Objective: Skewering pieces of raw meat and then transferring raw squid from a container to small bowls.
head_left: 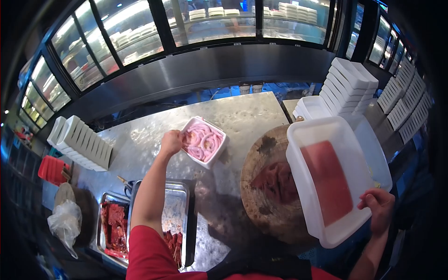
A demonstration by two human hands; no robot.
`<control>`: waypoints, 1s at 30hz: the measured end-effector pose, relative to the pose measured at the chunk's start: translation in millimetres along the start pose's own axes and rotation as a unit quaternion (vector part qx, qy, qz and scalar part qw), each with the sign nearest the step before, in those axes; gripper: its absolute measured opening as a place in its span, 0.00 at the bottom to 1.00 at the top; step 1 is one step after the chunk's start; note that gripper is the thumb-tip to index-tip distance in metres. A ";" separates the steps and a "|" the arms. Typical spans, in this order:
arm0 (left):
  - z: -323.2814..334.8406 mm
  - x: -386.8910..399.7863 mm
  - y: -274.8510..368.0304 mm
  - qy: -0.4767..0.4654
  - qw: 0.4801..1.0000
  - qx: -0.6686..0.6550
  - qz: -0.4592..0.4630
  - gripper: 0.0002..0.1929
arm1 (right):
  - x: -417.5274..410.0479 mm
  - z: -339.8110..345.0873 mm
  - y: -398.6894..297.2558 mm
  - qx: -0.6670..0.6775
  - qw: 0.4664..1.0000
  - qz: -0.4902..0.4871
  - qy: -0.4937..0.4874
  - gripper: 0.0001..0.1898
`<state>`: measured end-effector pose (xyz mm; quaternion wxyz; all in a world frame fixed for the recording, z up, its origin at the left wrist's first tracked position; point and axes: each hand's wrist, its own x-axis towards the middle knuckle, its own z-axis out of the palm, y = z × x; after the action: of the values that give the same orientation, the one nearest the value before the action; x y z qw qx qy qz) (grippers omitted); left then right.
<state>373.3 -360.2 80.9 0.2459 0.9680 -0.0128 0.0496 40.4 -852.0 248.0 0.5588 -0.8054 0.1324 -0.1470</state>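
Observation:
My left hand (pixel 172 142) grips the left rim of a small square white dish (pixel 214 161). Pale pink, tube-like raw meat (pixel 203 140), which looks like intestine, fills the dish. Over on the right, my right hand (pixel 378 207) has bent fingers at the near right rim of a large white plastic tub (pixel 304 210); whether they grip it is unclear. Red liquid (pixel 327 182) lies in the tub. The tub overlaps a round wooden chopping block (pixel 255 196), where a dark red slab of meat (pixel 274 183) is partly hidden. Beneath the dish is a metal worktop (pixel 241 115).
Metal trays (pixel 175 196) near my left arm hold red meat (pixel 117 224) and skewers (pixel 173 241). Scissors (pixel 126 183) lie behind them. White dishes are stacked at left (pixel 85 143) and right (pixel 344 87). Another tub (pixel 379 161) stands at right. Glass display cases (pixel 213 24) line the back.

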 end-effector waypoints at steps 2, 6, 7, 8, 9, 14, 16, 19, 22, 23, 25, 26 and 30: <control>5.2 15.2 0.2 -0.002 1.000 0.007 -0.019 0.12 | -2.2 -13.9 15.5 -0.065 0.991 0.009 0.119 0.07; 12.4 46.8 -20.6 0.032 0.997 0.062 -0.025 0.12 | -27.2 -45.3 73.1 -0.250 0.926 -0.055 0.277 0.13; 9.4 54.3 -23.6 0.022 0.998 0.057 -0.020 0.12 | -37.1 -48.8 79.7 -0.314 0.908 -0.015 0.278 0.16; 8.7 59.5 -25.5 0.011 0.998 0.053 -0.017 0.12 | -43.4 -45.2 83.2 -0.317 0.906 -0.007 0.279 0.16; 9.4 63.0 -26.2 0.003 0.999 0.053 -0.012 0.12 | -50.2 -38.4 84.8 -0.260 0.923 0.067 0.277 0.17; 31.4 81.2 -18.5 -0.020 1.000 0.003 -0.010 0.14 | -77.7 -3.9 68.2 0.031 0.942 0.254 0.219 0.22; 36.7 85.3 -39.5 0.005 0.999 0.020 0.032 0.16 | -77.6 13.5 57.0 0.113 0.939 0.283 0.159 0.24; 26.5 83.2 -49.1 0.032 0.998 0.057 0.000 0.20 | -67.2 39.2 34.6 0.117 0.955 0.254 0.103 0.21; 16.4 56.3 -32.9 0.116 0.988 0.075 0.076 0.18 | -67.2 32.4 36.0 0.201 0.936 0.272 0.097 0.18; 13.4 45.7 -30.1 0.169 0.972 0.101 0.126 0.20 | -72.4 26.8 40.4 0.230 0.938 0.240 0.093 0.18; -1.9 8.8 -4.1 0.097 0.984 0.069 0.133 0.24 | -77.9 16.9 49.6 0.233 0.937 0.225 0.128 0.18; -22.2 -12.3 3.0 0.069 0.986 0.063 0.136 0.23 | -80.8 9.9 53.8 0.233 0.939 0.211 0.142 0.18; -75.1 -88.0 21.0 -0.016 0.990 -0.085 0.115 0.16 | -105.1 -45.0 76.0 0.269 0.939 0.196 0.087 0.18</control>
<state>277.9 -342.8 147.5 0.3197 0.9362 -0.1325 0.0604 -77.6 -877.0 182.3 0.7587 -0.5669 0.2917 -0.1340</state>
